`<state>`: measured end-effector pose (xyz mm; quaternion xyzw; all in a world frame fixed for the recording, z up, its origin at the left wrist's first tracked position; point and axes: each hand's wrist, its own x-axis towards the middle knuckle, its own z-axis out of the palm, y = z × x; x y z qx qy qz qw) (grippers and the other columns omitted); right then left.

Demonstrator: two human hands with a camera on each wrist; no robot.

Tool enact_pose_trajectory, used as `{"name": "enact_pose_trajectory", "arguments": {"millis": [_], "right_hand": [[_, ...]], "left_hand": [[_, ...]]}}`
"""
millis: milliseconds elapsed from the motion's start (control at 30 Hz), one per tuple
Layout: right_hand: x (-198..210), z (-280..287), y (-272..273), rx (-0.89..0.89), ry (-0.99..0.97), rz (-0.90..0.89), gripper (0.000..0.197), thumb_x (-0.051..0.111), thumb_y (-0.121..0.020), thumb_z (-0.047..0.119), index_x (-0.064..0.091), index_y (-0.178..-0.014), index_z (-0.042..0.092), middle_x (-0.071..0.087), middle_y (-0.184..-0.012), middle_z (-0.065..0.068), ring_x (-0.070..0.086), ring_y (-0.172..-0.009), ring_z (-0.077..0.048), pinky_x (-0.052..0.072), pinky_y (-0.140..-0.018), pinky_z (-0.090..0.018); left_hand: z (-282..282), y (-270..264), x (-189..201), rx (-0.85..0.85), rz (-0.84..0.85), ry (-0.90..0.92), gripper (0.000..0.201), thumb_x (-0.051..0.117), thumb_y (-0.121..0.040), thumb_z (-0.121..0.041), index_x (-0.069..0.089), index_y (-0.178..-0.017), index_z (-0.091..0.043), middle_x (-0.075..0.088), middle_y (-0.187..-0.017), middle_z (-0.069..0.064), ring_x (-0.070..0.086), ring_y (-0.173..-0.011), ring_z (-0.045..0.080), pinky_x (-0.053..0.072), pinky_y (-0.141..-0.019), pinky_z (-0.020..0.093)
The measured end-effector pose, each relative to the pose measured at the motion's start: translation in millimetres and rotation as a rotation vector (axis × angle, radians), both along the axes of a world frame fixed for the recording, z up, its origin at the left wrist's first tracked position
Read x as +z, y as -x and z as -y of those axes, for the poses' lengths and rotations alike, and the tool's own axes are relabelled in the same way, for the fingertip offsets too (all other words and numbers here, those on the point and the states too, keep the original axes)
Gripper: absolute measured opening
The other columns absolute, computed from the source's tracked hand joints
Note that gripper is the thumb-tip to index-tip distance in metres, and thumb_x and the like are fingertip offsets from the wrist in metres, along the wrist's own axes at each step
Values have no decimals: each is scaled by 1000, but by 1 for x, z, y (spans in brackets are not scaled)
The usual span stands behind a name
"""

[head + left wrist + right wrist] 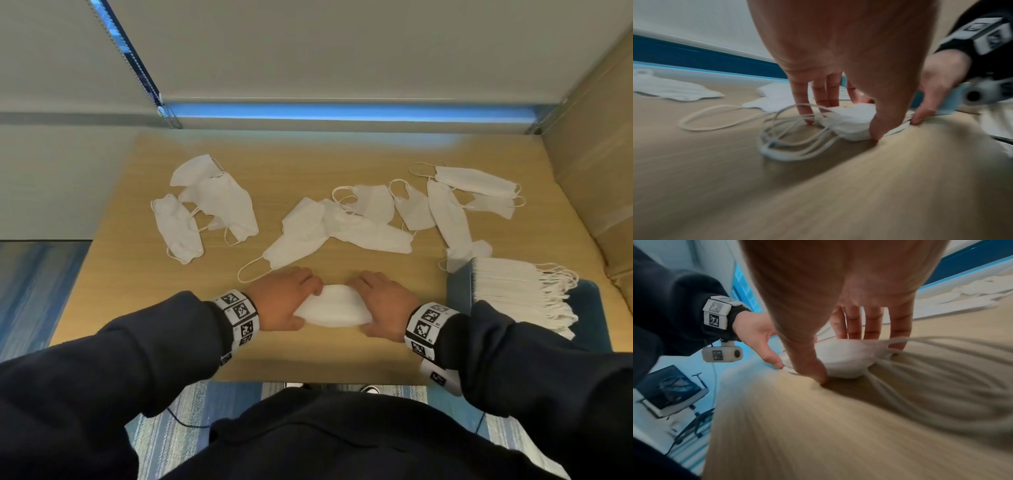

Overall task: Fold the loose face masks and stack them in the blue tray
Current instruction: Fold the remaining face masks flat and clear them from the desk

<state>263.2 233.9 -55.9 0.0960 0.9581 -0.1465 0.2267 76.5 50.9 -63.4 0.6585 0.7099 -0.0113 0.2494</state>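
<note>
Nearest the person, at the front edge of the bench, a single white mask lies flat between both hands. The left hand pinches its left end, thumb at the near edge and fingers reaching over the far edge, with the ear loops spilling loose beside it. The right hand pinches the other end in the same way, its fingers arched over the top and the thumb pressed down at the near side. The mask looks very light, soft and springy, so it will likely puff open unless the fold is pressed flat; the ends, just inside the loops, seem the safest places to take hold, since the thin elastic could snag or drag a neighbour. To the right, just beside the right wrist, the blue tray already carries a tall stack of folded masks, loops hanging off its right side. Farther back, loose masks lie scattered across the bench in overlapping clusters.
</note>
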Motion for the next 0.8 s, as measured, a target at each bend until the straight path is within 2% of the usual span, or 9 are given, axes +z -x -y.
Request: {"name": "enact_pose_trajectory", "arguments": {"millis": [100, 200, 300, 367, 467, 533, 600, 700, 800], "right_hand": [[-3, -9, 9, -90, 25, -34, 97, 79, -72, 38, 29, -154, 19, 39, -148, -3, 40, -133, -25, 46, -102, -42], [-5, -13, 14, -76, 21, -19, 91, 80, -70, 39, 37, -148, 20, 41, -142, -1, 43, -127, -24, 49, -98, -43], [-7, -12, 14, -46, -2, -38, 84, 79, -73, 39, 40, -146, 19, 43, -142, -2, 45, -126, -25, 49, -97, -43], [-7, -14, 14, -69, 37, -25, 93, 80, -73, 45, 35, -151, 21, 41, -147, -1, 44, -131, -24, 46, -103, -43], [2, -29, 24, -309, 209, -49, 96, 81, -70, 61, 38, -149, 28, 49, -140, 3, 51, -123, -17, 44, -104, -39], [7, -48, 40, -555, 237, -159, 69, 78, -79, 54, 49, -136, 27, 55, -123, 3, 57, -112, -18, 45, -91, -33], [12, -65, 57, -688, 130, -188, 53, 74, -85, 38, 51, -131, 23, 55, -123, -2, 57, -114, -25, 46, -91, -35], [15, -75, 71, -618, -55, -59, 59, 72, -85, 34, 50, -137, 19, 50, -134, -7, 51, -123, -30, 47, -101, -42], [19, -73, 78, -457, -185, 28, 43, 61, -92, 29, 55, -134, 18, 58, -125, -6, 59, -113, -28, 52, -96, -40]], "left_hand": [[2, 14, -6, 53, 46, -60, 53, 73, -78, -48, 49, -119, -25, 45, -125, -4, 46, -100, 14, 44, -76, 31], [8, 20, -15, 83, 84, -88, 42, 74, -77, -43, 53, -108, -24, 49, -119, -6, 45, -95, 11, 47, -76, 33], [13, 20, -20, 101, 86, -112, 38, 73, -78, -43, 55, -106, -25, 51, -120, -7, 50, -98, 14, 50, -78, 35], [14, 21, -18, 104, 97, -127, 40, 73, -79, -50, 55, -107, -27, 51, -118, -9, 51, -95, 12, 47, -76, 31], [4, 36, -4, 249, 169, -158, 40, 68, -85, -58, 56, -111, -30, 51, -116, -13, 57, -93, 12, 49, -78, 33], [-11, 49, 3, 414, 136, -241, 37, 67, -88, -52, 58, -115, -29, 52, -119, -9, 60, -100, 18, 52, -83, 38], [-27, 60, 7, 561, 31, -227, 50, 72, -84, -54, 53, -122, -28, 52, -122, -5, 60, -103, 20, 53, -82, 39], [-46, 69, 10, 615, -67, 1, 77, 81, -73, -55, 41, -130, -23, 53, -123, 2, 61, -104, 25, 52, -79, 37], [-54, 69, 12, 620, -63, 54, 75, 80, -80, -31, 33, -137, -19, 58, -120, 8, 64, -98, 31, 51, -76, 38]]}}
